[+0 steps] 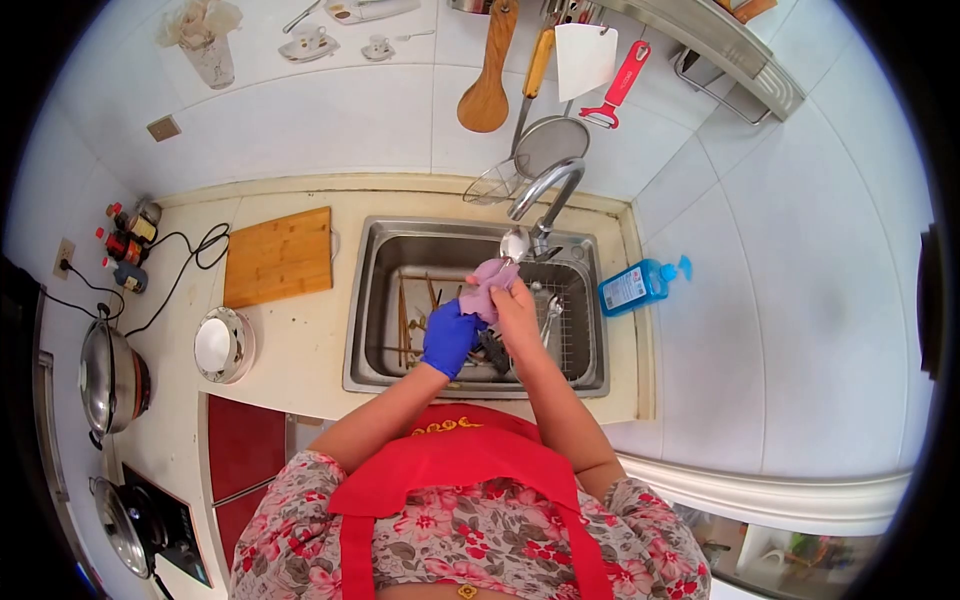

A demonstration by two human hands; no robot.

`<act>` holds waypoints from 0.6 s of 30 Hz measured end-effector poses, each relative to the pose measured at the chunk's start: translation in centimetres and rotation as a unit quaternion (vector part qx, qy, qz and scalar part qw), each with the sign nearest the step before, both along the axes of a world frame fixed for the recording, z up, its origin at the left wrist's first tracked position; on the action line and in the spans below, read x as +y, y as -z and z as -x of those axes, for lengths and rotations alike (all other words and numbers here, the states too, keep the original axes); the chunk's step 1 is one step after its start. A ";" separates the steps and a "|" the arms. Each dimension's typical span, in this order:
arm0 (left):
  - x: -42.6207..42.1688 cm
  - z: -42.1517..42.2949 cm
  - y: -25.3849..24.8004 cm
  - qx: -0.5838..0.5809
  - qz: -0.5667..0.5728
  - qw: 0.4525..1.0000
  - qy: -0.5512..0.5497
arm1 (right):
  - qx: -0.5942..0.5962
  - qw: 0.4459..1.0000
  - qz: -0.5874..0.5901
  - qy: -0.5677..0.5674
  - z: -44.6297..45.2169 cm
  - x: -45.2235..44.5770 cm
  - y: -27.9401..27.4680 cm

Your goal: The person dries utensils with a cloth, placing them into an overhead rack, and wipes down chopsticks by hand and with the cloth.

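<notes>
- Sink (354, 330): 1, metal, set into the tabletop (300, 385).
- Spoon (515, 245): 1, metal, held over the sink, its bowl near the faucet (565, 185); handle largely hidden.
- Cloth (484, 298): 1, pinkish purple, bunched around the spoon's handle, over the sink.
- Left hand (449, 340): 1, in a blue glove, over the middle of the sink, closed on the cloth; fingers partly hidden.
- Right hand (514, 308): 1, bare, over the sink, fingers bent around the cloth beside the spoon.
- Chopsticks (403, 315): several, lying inside the sink, at its left; exact count unclear.
- Wire rack (572, 340): 1, inside the sink, at its right.
- Soap bottle (630, 288): 1, blue, upright, just right of the sink.
- Cutting board (278, 258): 1, wooden, left of the sink.
- Bowl (213, 345): white, left of the sink, nearer the person than the cutting board.
</notes>
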State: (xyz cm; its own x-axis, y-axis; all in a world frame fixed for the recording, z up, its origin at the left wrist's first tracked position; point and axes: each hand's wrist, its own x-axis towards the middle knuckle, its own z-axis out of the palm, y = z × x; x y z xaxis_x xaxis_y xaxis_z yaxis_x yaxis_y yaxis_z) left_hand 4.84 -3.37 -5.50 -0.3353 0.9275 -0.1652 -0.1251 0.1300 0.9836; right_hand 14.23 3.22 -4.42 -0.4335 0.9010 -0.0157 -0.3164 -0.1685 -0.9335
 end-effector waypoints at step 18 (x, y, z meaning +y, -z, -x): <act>-1.0 -0.9 -1.2 -0.059 -0.002 0.989 0.135 | -0.014 0.992 0.083 0.089 -0.7 1.4 -1.2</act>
